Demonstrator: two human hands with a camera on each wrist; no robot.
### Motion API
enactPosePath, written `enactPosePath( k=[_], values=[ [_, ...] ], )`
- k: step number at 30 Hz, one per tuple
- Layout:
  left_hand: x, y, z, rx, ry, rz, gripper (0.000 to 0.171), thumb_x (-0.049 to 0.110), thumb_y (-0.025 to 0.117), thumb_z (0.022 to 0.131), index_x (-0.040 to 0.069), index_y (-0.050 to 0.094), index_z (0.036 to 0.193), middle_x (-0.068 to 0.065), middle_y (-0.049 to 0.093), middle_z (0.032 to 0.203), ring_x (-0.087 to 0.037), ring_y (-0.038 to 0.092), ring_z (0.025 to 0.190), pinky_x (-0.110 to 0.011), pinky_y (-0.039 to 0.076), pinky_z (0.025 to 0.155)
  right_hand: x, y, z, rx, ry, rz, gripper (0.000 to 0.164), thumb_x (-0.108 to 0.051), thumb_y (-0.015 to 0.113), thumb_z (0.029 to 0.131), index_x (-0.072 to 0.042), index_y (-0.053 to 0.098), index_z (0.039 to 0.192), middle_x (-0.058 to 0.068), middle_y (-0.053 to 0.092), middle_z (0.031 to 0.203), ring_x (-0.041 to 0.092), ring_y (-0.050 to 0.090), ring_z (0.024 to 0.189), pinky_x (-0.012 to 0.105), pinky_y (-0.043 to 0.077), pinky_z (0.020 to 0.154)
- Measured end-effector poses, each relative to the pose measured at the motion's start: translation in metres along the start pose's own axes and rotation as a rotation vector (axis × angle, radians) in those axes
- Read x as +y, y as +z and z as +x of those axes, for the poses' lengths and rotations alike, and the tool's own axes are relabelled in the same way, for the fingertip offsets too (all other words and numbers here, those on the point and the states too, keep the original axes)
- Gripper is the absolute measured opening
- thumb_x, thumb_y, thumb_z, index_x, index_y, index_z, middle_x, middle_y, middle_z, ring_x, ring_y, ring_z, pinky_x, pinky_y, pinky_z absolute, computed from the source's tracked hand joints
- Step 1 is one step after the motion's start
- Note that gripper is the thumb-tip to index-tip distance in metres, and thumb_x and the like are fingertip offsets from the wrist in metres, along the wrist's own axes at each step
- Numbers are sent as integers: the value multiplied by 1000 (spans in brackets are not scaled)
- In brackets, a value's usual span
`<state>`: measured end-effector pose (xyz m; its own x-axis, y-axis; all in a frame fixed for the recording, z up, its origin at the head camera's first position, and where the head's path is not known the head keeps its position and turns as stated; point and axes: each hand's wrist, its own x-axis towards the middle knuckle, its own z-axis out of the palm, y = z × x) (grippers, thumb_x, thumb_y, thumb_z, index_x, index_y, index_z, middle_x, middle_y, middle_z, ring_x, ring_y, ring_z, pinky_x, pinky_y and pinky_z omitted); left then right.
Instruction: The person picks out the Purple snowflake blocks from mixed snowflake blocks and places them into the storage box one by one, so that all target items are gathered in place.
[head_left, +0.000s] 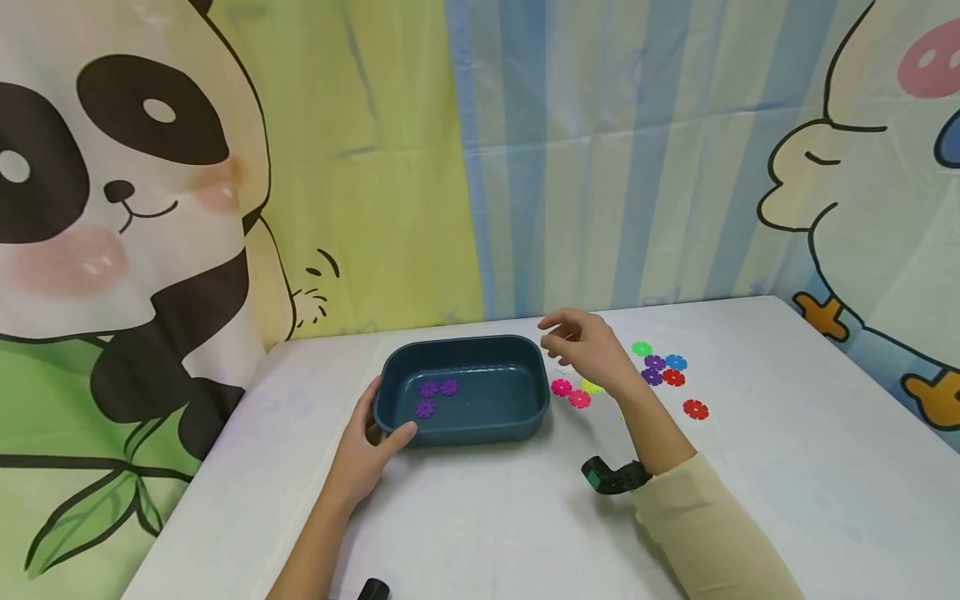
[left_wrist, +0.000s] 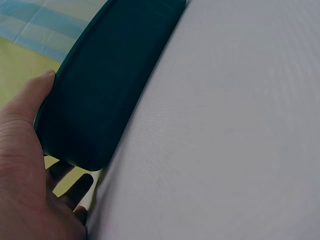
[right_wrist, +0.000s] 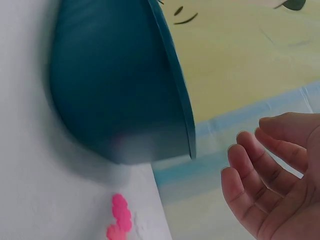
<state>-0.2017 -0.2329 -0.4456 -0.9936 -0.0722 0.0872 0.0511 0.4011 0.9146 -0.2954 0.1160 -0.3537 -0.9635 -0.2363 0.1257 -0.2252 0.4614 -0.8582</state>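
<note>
A dark teal plastic basin (head_left: 480,431) stands on the white table, with three purple flower-shaped discs (head_left: 425,409) lying inside near its left end. My left hand (head_left: 360,454) grips that end, thumb at the front rim and fingers round the outside wall; in the left wrist view the thumb (left_wrist: 37,95) lies along the rim. Just beyond the basin's right rim, my right hand (head_left: 588,350) hovers with loosely bent fingers and nothing visible in them. The right wrist view shows those fingers (right_wrist: 265,180) apart from the basin wall (right_wrist: 115,85). Pink discs (head_left: 561,387) lie below this hand.
Right of the right hand lie more discs: green (head_left: 642,348), blue (head_left: 676,362), purple (head_left: 655,362) and red (head_left: 696,409). A yellow disc (head_left: 592,387) is partly covered by the hand. A cartoon-printed curtain (head_left: 367,167) hangs behind the table (head_left: 787,483).
</note>
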Motion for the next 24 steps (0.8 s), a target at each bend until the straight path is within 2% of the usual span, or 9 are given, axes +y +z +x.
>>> enactPosePath(
  k=[10,13,24],
  values=[
    [0,0,-1,-1,6,0,91,35,75,95,30,18,166,-9,25,171,-38,35,153,-56,28,124,21,-21,2,71,-9,-20,35,-24,68,100,-12,65,133,17,72,115,39,70,102,47,62,87],
    [1,0,-1,-1,0,3,91,36,75,95,30,18,166,-9,25,171,-38,35,153,-56,28,125,28,-27,2,84,-6,-16,36,-26,67,101,-13,64,134,17,72,116,41,70,102,43,63,85],
    [1,0,0,2,-2,10,92,37,75,95,30,18,166,-10,25,171,-38,34,153,-57,27,125,50,-41,3,89,59,-3,41,-31,66,101,-14,61,138,17,69,121,41,69,105,46,61,90]
  ],
)
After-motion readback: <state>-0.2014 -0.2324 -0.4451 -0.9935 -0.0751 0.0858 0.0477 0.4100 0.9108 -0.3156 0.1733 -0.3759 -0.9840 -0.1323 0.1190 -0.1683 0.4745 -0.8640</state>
